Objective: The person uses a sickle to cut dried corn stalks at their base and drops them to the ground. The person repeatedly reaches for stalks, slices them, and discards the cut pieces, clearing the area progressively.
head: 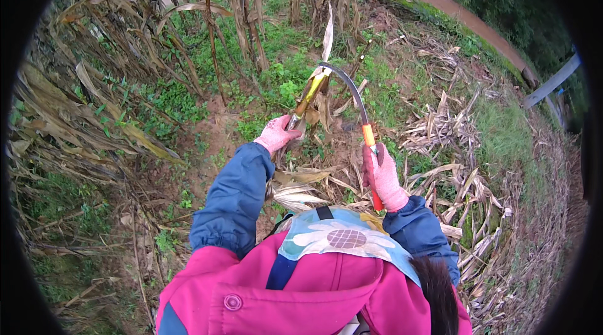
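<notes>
My left hand (pixel 277 135), in a pink knit work glove, is closed around a cut corn stalk (pixel 310 94). The stalk slants up and away to the right, yellow-green near its pale top end, with dry leaves hanging from it. In my right hand (pixel 384 172), gloved the same way, is a sickle (pixel 369 135) with an orange-red handle. Its dark curved blade (pixel 353 87) arches up and over to the left. The blade's tip end lies at the stalk's top; whether it touches cannot be told.
Standing dry corn stalks (pixel 235 14) fill the left and far side. Cut husks and leaves (pixel 443 128) lie heaped at the right. Low green weeds (pixel 287 76) cover the soil ahead. A dirt path (pixel 452 10) curves behind, and a grey beam (pixel 552 81) juts in at far right.
</notes>
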`<state>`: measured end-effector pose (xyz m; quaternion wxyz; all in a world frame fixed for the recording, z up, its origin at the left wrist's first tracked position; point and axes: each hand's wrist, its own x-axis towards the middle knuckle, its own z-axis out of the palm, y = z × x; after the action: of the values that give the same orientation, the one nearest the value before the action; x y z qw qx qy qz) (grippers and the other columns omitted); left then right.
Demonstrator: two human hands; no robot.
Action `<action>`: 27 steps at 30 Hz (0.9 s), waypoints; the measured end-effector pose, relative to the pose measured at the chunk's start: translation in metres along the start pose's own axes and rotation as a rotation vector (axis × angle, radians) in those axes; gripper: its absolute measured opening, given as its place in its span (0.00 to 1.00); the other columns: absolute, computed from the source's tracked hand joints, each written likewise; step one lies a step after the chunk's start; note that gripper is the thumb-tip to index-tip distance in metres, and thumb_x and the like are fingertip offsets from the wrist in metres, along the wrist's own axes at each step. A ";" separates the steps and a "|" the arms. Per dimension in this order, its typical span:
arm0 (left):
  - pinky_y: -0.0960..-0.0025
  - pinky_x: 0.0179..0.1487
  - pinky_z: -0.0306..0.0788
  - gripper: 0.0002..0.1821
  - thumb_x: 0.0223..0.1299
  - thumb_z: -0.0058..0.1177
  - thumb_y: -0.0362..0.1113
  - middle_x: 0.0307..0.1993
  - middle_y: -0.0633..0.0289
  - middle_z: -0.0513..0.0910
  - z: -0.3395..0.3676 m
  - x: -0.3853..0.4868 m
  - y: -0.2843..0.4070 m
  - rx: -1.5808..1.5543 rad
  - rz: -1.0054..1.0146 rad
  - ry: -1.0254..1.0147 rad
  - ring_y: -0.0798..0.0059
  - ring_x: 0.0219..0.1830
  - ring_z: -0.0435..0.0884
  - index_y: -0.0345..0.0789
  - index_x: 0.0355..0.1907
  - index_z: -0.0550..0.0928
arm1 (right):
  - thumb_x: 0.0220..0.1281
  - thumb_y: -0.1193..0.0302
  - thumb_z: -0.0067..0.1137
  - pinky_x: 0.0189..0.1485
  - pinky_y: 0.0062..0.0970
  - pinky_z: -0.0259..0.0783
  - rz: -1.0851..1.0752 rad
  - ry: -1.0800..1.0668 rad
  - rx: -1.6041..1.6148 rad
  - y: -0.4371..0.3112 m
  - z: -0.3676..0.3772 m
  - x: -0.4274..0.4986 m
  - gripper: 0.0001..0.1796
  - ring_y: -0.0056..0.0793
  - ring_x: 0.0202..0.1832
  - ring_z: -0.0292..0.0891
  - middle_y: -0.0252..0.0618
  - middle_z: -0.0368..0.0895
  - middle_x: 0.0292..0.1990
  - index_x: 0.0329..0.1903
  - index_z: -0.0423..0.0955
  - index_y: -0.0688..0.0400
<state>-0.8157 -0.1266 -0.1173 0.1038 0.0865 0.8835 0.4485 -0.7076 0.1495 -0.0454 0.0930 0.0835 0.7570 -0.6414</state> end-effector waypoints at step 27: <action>0.69 0.43 0.69 0.21 0.46 0.62 0.39 0.34 0.55 0.80 0.025 0.010 -0.021 -0.029 0.024 0.013 0.71 0.35 0.76 0.30 0.40 0.75 | 0.64 0.54 0.45 0.37 0.48 0.68 -0.233 0.063 -0.810 -0.032 0.011 0.053 0.20 0.56 0.36 0.74 0.56 0.78 0.29 0.40 0.66 0.61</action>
<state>-0.8197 -0.1175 -0.1501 0.0937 0.0926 0.8765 0.4630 -0.7661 0.1341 -0.0292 0.0221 -0.0262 0.9547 -0.2955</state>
